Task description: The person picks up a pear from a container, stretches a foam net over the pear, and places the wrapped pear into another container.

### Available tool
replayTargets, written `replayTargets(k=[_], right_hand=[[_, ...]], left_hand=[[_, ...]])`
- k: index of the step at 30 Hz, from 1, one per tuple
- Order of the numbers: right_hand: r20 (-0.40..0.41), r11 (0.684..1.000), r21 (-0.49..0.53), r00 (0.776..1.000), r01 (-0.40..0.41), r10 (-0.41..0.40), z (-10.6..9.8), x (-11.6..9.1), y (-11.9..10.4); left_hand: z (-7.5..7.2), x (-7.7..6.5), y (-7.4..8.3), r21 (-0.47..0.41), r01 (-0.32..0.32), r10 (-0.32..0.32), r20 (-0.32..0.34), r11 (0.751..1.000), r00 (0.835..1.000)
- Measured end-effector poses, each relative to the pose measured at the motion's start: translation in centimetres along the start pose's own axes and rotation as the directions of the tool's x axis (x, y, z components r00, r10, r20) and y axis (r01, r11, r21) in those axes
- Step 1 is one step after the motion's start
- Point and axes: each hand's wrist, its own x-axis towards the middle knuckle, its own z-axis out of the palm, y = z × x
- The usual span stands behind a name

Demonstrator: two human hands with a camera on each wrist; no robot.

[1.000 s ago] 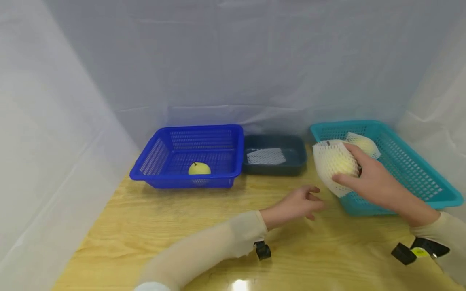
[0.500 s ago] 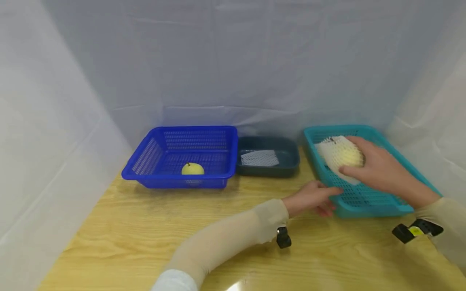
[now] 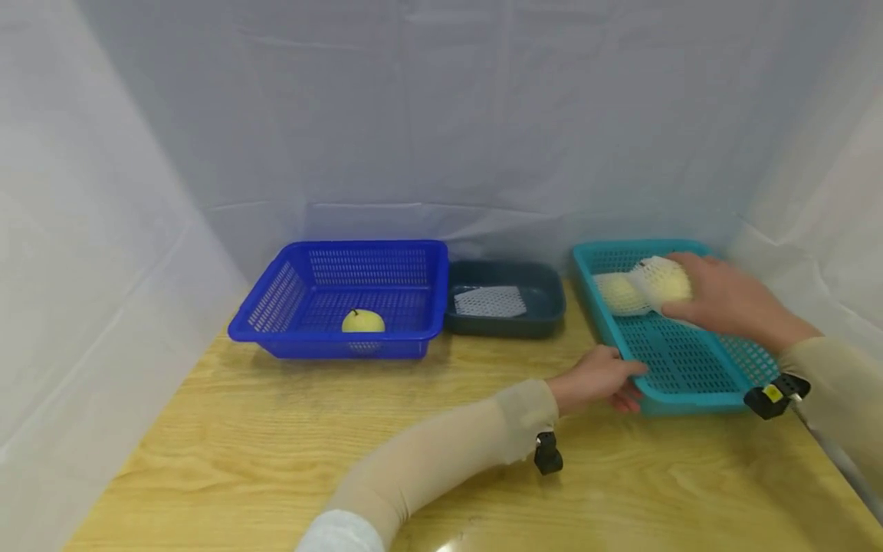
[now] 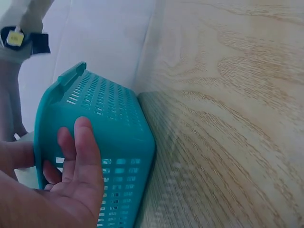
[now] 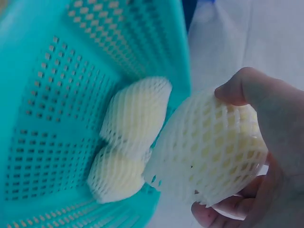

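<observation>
over my remote feed, i see creased, greyish-white sheeting [image 3: 441,115] walling in the back and both sides of a glossy, yellowish wood-grain tabletop [image 3: 241,460], lit softly and evenly.

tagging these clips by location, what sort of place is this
Probably a makeshift recording booth: pale sheeting walls in a wood-grain table on the three sides in view, and a small black device is strapped at the person's right wrist.
</observation>
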Motion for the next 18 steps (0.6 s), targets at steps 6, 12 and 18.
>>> replayTargets(k=[6,12,18], right_hand=[[0.078,0.997,-0.077,0.997,-0.019,0.025,0.2,1.5,2.4],[0.164,0.991,-0.127,0.984,-0.042,0.063,1.3,2.3,5.1],[0.252,0.996,-0.089,0.967,-0.011,0.034,2.8,3.0,6.7]], left_hand=[[0.1,-0.1,0.3,0.019,0.011,-0.011,-0.009,1.0,1.0],[0.1,0.1,0.4,0.07,0.008,-0.007,-0.009,0.997,1.0],[0.1,0.2,0.2,0.091,-0.001,0.001,-0.003,0.996,1.0]])
